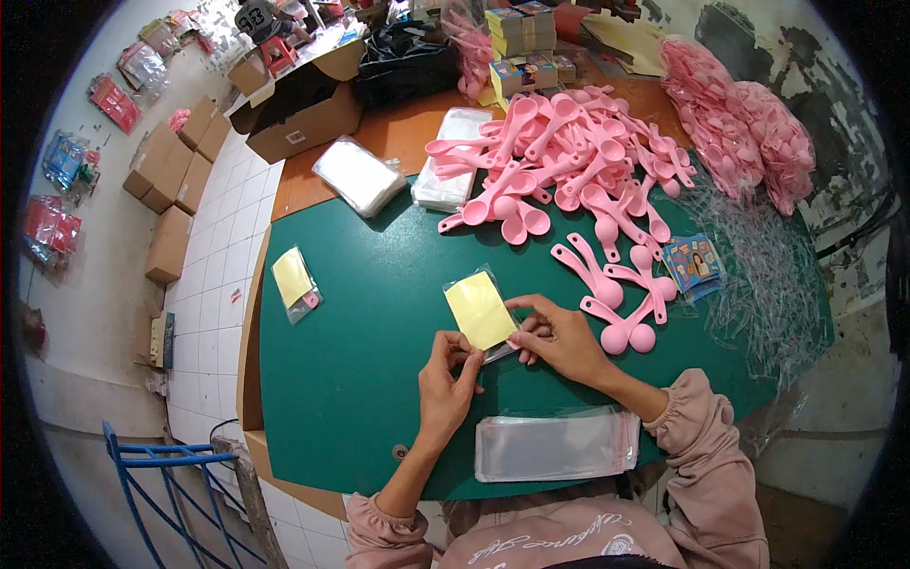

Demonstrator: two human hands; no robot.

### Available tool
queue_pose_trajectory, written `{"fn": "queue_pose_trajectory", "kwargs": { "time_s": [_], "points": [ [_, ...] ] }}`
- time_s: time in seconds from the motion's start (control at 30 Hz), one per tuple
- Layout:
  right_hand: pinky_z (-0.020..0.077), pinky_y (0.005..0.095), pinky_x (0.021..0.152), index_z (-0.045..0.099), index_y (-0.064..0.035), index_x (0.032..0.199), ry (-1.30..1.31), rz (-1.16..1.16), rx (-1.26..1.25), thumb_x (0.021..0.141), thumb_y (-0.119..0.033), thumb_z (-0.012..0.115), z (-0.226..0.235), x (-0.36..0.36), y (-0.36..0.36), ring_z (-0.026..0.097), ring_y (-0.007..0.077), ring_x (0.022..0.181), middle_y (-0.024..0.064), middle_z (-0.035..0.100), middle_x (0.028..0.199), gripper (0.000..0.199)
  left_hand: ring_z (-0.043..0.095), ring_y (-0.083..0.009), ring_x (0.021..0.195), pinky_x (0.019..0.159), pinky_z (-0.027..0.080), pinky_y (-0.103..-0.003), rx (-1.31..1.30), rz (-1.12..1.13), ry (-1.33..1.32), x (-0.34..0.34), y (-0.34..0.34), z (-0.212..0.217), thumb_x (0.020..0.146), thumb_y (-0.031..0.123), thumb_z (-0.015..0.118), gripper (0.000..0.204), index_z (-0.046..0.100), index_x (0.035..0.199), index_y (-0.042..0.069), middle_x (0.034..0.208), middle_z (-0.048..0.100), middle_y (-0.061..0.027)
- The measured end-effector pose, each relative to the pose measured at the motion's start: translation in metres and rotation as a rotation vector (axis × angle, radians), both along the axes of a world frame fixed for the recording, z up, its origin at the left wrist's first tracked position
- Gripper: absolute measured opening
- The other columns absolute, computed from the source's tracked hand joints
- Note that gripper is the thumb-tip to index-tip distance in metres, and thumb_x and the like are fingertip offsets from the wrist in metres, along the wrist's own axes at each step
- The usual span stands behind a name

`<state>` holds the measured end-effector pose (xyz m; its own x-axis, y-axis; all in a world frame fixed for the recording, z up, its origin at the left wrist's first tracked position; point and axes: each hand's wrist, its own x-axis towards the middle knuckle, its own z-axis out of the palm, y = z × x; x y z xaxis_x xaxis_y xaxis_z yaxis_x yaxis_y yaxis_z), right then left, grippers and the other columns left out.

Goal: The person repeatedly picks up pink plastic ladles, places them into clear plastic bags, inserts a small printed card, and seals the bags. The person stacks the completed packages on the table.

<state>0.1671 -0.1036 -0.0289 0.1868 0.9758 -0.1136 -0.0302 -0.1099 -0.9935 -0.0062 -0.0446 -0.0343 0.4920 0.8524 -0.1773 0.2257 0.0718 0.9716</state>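
Between my hands is a clear plastic bag with a yellow card [480, 309] inside, held just above the green tabletop. My left hand [446, 384] pinches its lower left corner. At its lower right edge, the fingers of my right hand [559, 339] are closed on it. Close to my right hand lie several pink measuring spoons [627, 334]. A stack of empty clear bags [555, 446] rests in front of me at the near edge. Off to the left lies another bagged yellow card [293, 279] with a bit of pink showing at its bottom.
A large heap of pink spoons [578, 142] covers the far side. Two stacks of clear bags [358, 176] sit left of it. Blue printed cards [694, 263] and crumpled plastic strips [758, 284] lie right. An open carton [301, 119] stands far left; a blue metal frame [175, 453] is near left.
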Motion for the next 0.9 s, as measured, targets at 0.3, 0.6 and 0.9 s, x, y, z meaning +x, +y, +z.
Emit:
{"fn": "queue_pose_trajectory", "kwargs": {
  "time_s": [0.3, 0.6, 0.9],
  "points": [
    [0.0434, 0.0388, 0.075, 0.054, 0.0010, 0.102, -1.263, -0.384, 0.107, 0.077, -0.013, 0.060, -0.010, 0.079, 0.017, 0.053, 0.0322, 0.082, 0.0168, 0.052, 0.090, 0.029, 0.057, -0.0287, 0.082, 0.072, 0.046, -0.036, 1.258, 0.418, 0.806, -0.061, 0.051, 0.024, 0.080, 0.008, 0.056, 0.034, 0.053, 0.113, 0.002, 0.099, 0.059, -0.0145],
    [0.0454, 0.0300, 0.065, 0.054, 0.0009, 0.110, -1.122, -0.397, 0.049, 0.073, -0.010, 0.062, 0.011, 0.099, 0.009, 0.058, 0.0217, 0.073, 0.0136, 0.058, 0.086, 0.040, 0.057, -0.0286, 0.088, 0.075, 0.046, -0.037, 0.604, -0.747, 0.299, 0.035, -0.045, 0.043, 0.074, 0.025, 0.067, 0.030, 0.056, 0.095, 0.006, 0.099, 0.053, -0.0117],
    [0.0474, 0.0245, 0.058, 0.055, -0.0005, 0.105, -0.503, -0.547, 0.195, 0.083, -0.011, 0.054, 0.035, 0.096, -0.008, 0.059, 0.0115, 0.068, 0.0069, 0.061, 0.079, 0.024, 0.064, -0.0224, 0.072, 0.062, 0.049, -0.029, 0.251, -0.797, 0.074, 0.051, -0.036, 0.030, 0.074, 0.008, 0.064, 0.017, 0.056, 0.088, 0.002, 0.083, 0.064, -0.0116]
  ]
}}
